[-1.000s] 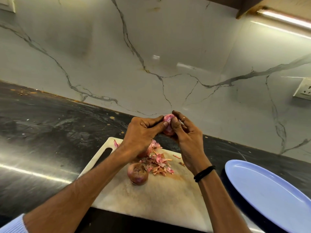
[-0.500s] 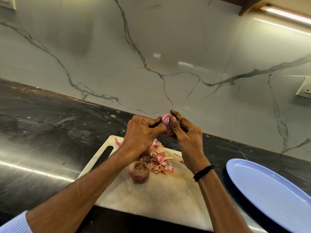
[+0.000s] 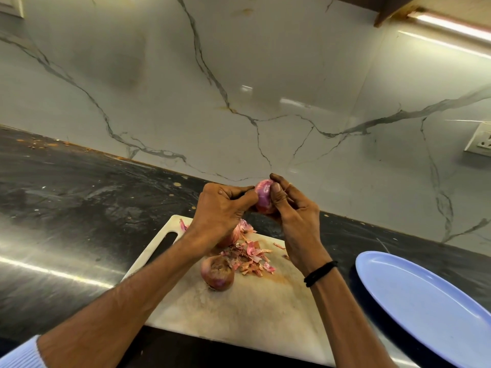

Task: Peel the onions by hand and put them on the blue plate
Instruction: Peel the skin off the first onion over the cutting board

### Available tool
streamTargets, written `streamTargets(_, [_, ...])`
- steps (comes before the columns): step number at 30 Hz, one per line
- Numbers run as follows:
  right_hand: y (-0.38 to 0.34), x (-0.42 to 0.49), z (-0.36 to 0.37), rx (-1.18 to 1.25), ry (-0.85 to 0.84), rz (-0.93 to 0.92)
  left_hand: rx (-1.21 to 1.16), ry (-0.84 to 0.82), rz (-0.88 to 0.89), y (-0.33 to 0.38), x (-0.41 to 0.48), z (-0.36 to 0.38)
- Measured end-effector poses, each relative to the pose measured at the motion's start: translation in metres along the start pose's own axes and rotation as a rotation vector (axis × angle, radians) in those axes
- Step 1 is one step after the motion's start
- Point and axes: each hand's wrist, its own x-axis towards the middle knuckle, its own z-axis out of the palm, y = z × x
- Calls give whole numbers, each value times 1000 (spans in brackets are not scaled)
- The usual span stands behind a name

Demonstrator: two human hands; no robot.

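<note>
Gripping onion (image 3: 263,199) at frame centre: left hand (image 3: 220,211) and right hand (image 3: 295,216), fingers clamped round it; blue plate (image 3: 425,301) lies lower right, nearer right hand.

A pale blue ribbed sleeve (image 3: 18,353) is worn on the left arm (image 3: 119,309), and most of that arm is left bare. A black band (image 3: 320,273) is worn around the right wrist. What looks like a thin ring (image 3: 289,185) is seen on the right hand (image 3: 297,224).
</note>
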Motion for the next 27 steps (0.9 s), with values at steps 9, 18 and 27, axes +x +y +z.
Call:
streamTargets(9, [-3, 4, -2, 150, 17, 161, -204, 41, -64, 1, 4, -2])
streamTargets(18, [-8, 3, -7, 260, -18, 241, -190, 11, -131, -1, 4, -2])
streamTargets(27, [-7, 3, -4, 314, 17, 259, -216, -62, -134, 1, 3, -1])
